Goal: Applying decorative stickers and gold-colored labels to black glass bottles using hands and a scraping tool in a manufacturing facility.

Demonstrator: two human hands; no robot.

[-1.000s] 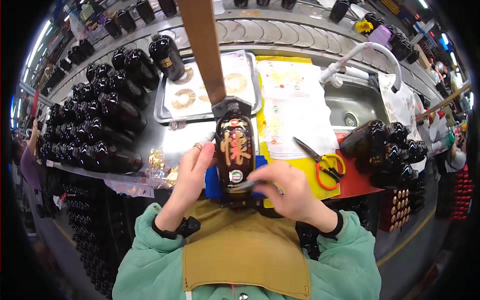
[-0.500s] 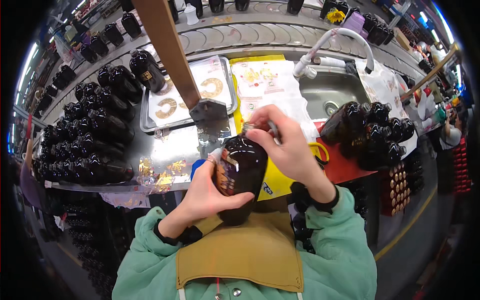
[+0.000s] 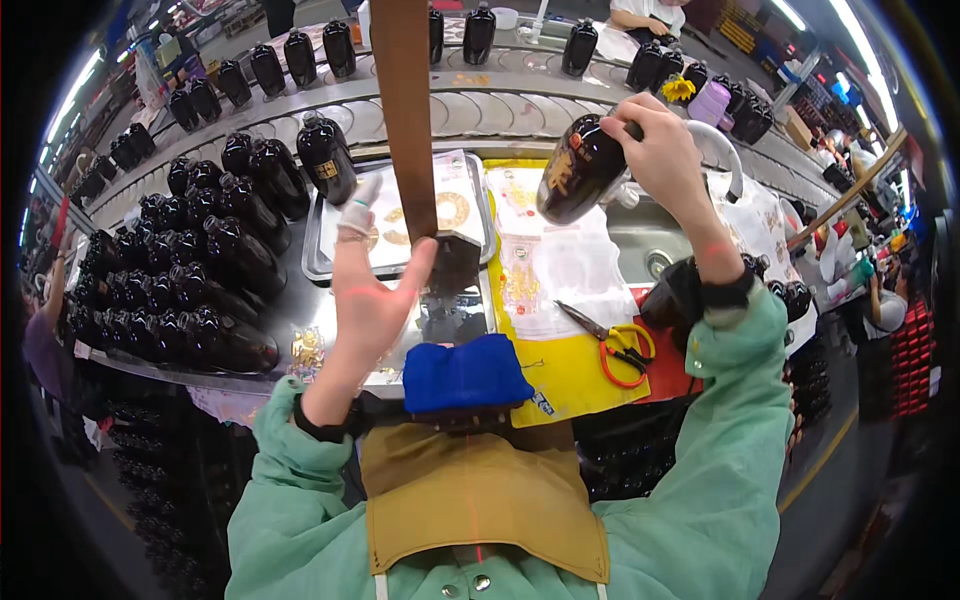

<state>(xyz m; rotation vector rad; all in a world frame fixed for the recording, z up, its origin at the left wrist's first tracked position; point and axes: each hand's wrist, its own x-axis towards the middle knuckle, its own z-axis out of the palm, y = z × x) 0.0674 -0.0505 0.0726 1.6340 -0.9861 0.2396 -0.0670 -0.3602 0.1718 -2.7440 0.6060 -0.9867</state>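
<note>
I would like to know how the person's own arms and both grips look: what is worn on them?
Both arms are covered by loose, wrinkled mint-green fabric sleeves, with black, close-fitting cuffs at the wrists. The left grip, a human hand, has a white covering on one finger. The right grip shows no glove; its fingers are partly hidden.

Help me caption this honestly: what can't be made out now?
In the head view:
Held bottle: neck partly covered by the right hand.
Tray: partly behind the wooden post and left hand.
Sink: partly behind the right forearm.
Co-worker at top: cut off by the upper edge.
</note>
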